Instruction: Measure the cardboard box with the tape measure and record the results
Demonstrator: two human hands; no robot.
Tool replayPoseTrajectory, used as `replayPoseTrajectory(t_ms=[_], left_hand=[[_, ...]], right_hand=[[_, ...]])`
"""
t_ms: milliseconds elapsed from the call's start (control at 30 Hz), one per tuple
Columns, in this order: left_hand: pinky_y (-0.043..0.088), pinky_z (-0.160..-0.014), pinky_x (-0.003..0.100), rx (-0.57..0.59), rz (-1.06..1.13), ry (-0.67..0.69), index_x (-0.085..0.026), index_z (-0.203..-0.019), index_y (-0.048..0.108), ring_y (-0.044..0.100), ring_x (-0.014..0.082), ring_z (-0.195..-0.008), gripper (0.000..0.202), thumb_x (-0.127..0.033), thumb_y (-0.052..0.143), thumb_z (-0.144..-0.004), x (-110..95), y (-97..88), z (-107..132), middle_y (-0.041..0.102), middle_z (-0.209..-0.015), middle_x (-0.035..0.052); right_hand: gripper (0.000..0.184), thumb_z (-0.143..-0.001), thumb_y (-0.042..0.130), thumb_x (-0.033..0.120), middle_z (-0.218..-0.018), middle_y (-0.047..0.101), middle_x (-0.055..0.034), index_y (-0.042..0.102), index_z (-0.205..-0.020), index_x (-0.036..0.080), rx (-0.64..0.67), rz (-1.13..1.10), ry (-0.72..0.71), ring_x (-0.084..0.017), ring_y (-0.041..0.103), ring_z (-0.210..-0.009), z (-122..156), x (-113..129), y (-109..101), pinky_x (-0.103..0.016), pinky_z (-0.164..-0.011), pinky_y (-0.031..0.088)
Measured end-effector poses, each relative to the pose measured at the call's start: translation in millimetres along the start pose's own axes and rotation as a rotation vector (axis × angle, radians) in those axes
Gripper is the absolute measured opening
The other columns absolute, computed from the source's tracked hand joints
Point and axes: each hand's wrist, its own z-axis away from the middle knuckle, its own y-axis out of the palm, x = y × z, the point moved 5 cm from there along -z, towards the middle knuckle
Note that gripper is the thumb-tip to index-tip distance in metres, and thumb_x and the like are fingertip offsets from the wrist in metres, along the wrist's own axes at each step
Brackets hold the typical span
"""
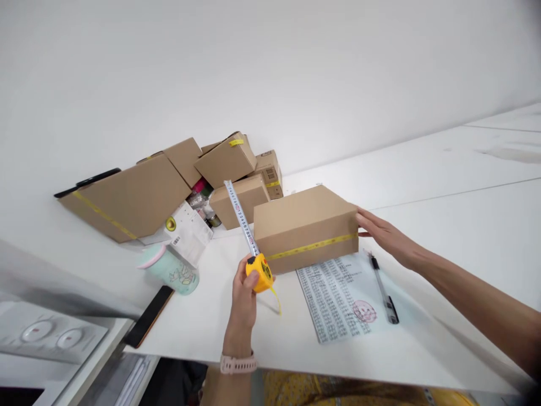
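My left hand (244, 293) is closed round a yellow tape measure (262, 274), thumb on its front. Its white blade (242, 220) is pulled out and points away, up and to the left, beside a cardboard box (306, 225). A yellow strip with markings (313, 246) runs along the box's near side. At the box's right end, my right hand (382, 234) rests its outstretched fingers against the corner. Under the box's front edge lies a printed sheet (338, 310) with a red round stamp. A black-capped pen (384, 290) lies on the sheet's right part.
Several cardboard boxes (226, 160) are piled against the wall at the back left. Nearer stand a white carton (190, 228) and a mint-green cup (173, 273) with a pink rim. A dark phone-like slab (149, 317) lies at the table's left edge, beside a white appliance with knobs (46, 332).
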Motion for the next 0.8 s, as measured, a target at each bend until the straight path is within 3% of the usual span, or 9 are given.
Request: replayPoseTrajectory(t_ms=[133,200,300,367,467,533,600,667,800], left_hand=[[0.057,-0.074,0.032,0.065,-0.006,0.127,-0.021,-0.111,0.062,0.063,0.0192,-0.083,0.055,-0.043,0.083,-0.065,-40.8,15.5,-17.5,0.064,-0.104,0.0049],[0.057,-0.072,0.031,0.096,-0.019,0.149,-0.021,-0.111,0.062,0.062,0.0186,-0.082,0.054,-0.042,0.083,-0.065,-55.8,23.4,-27.0,0.064,-0.105,0.0049],[0.057,-0.071,0.03,0.132,-0.037,0.122,-0.018,-0.107,0.063,0.061,0.0172,-0.082,0.048,-0.041,0.08,-0.069,-61.6,29.5,-43.0,0.064,-0.104,0.0056],[0.057,-0.072,0.03,0.142,-0.041,0.09,-0.017,-0.104,0.064,0.062,0.0174,-0.084,0.044,-0.042,0.079,-0.071,-59.0,29.6,-52.1,0.065,-0.103,0.0061],[0.057,-0.074,0.032,0.13,-0.049,0.094,-0.017,-0.105,0.064,0.063,0.0186,-0.084,0.046,-0.044,0.079,-0.07,-58.0,29.9,-53.1,0.065,-0.101,0.0064],[0.057,-0.074,0.032,0.101,-0.076,0.136,-0.019,-0.109,0.062,0.064,0.0193,-0.084,0.051,-0.042,0.08,-0.068,-59.1,34.3,-39.6,0.065,-0.1,0.0058],[0.056,-0.073,0.032,0.085,-0.081,0.143,-0.021,-0.113,0.06,0.064,0.0205,-0.084,0.056,-0.042,0.082,-0.066,-54.6,44.8,-15.4,0.065,-0.099,0.0055],[0.056,-0.071,0.032,0.127,-0.026,0.07,-0.022,-0.116,0.059,0.064,0.0223,-0.086,0.06,-0.046,0.082,-0.066,-40.5,62.0,13.4,0.065,-0.103,0.0073],[0.055,-0.071,0.032,0.217,0.149,-0.19,-0.021,-0.112,0.061,0.063,0.0233,-0.092,0.06,-0.048,0.083,-0.063,-0.9,97.9,55.5,0.059,-0.125,0.0106]], right_hand=[[0.073,-0.09,0.041,0.068,-0.146,0.05,-0.0082,0.029,-0.155,0.038,-0.16,0.168,-0.06,-0.032,0.057,-0.122,-22.5,47.7,-13.8,-0.046,-0.097,0.051],[0.067,-0.089,0.044,0.068,-0.138,0.053,-0.0117,0.043,-0.148,0.036,-0.217,0.298,-0.097,-0.032,0.059,-0.113,-37.9,64.5,-16.5,-0.049,-0.096,0.05],[0.06,-0.086,0.048,0.065,-0.124,0.057,-0.0143,0.057,-0.131,0.028,-0.294,0.456,-0.114,-0.034,0.058,-0.11,-59.9,73.4,-14.1,-0.053,-0.095,0.049],[0.066,-0.084,0.049,0.065,-0.124,0.057,-0.0154,0.051,-0.137,0.025,-0.296,0.502,-0.119,-0.036,0.056,-0.113,-72.7,72.1,-10.1,-0.054,-0.095,0.048],[0.077,-0.086,0.044,0.066,-0.143,0.045,-0.0177,0.036,-0.151,0.025,-0.22,0.538,-0.118,-0.039,0.047,-0.127,-88.7,66.7,-4.6,-0.055,-0.1,0.044],[0.071,-0.089,0.039,0.063,-0.157,0.03,-0.0141,0.038,-0.151,0.028,-0.167,0.587,-0.145,-0.041,0.035,-0.138,-97.2,64.6,-2.3,-0.057,-0.107,0.037],[0.061,-0.092,0.035,0.057,-0.162,0.026,-0.0074,0.045,-0.146,0.03,-0.11,0.65,-0.2,-0.04,0.027,-0.143,-105.3,63.5,0.6,-0.058,-0.111,0.031],[0.056,-0.093,0.031,0.05,-0.158,0.035,-0.0046,0.049,-0.142,0.03,-0.031,0.711,-0.236,-0.036,0.029,-0.143,-113.9,60.7,4.8,-0.057,-0.111,0.03],[0.055,-0.093,0.028,0.046,-0.145,0.052,-0.0083,0.053,-0.138,0.027,0.071,0.791,-0.25,-0.035,0.043,-0.133,-131.1,55.6,10.3,-0.057,-0.106,0.036]])
